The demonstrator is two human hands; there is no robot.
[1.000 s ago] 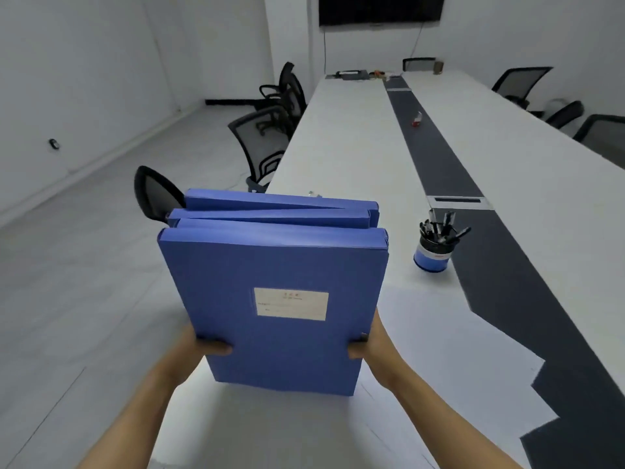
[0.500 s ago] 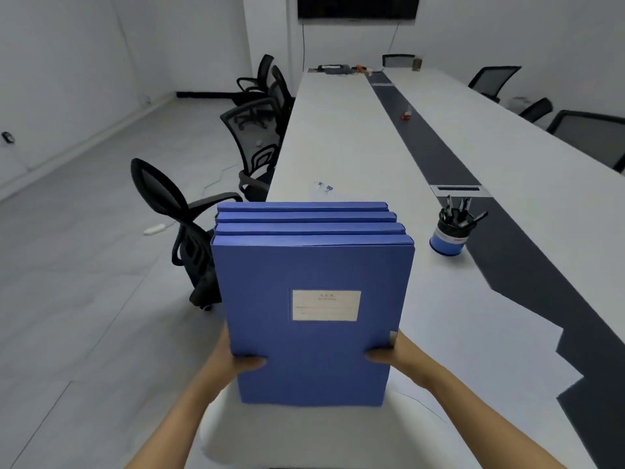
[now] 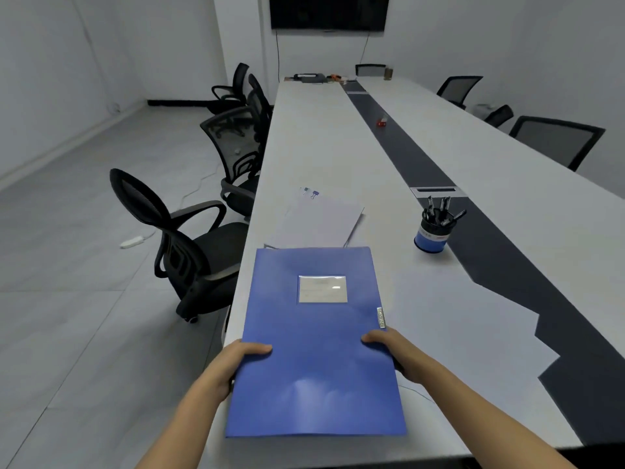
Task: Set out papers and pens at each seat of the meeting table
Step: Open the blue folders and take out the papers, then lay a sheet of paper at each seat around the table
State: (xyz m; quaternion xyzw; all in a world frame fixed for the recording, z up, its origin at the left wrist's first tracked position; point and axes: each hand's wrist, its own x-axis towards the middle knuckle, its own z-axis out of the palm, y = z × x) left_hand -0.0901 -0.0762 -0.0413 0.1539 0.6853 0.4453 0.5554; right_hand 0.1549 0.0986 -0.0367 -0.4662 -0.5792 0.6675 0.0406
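Note:
A stack of blue file folders with a white label lies flat at the near left corner of the long white meeting table; only the top folder shows. My left hand grips its left edge with the thumb on top. My right hand grips its right edge the same way. Just beyond the folders lies a sheaf of white papers held by binder clips. A blue cup of black pens stands to the right, beside the table's dark centre strip.
Black mesh office chairs line the table's left side, more stand along the right. A small red-and-white object sits on the dark strip. Devices lie at the far end under a wall screen. A power strip lies on the floor.
The folder stack was held tilted up in front of me; it has come down flat onto the table corner, uncovering the clipped papers behind it. Both hands keep their hold.

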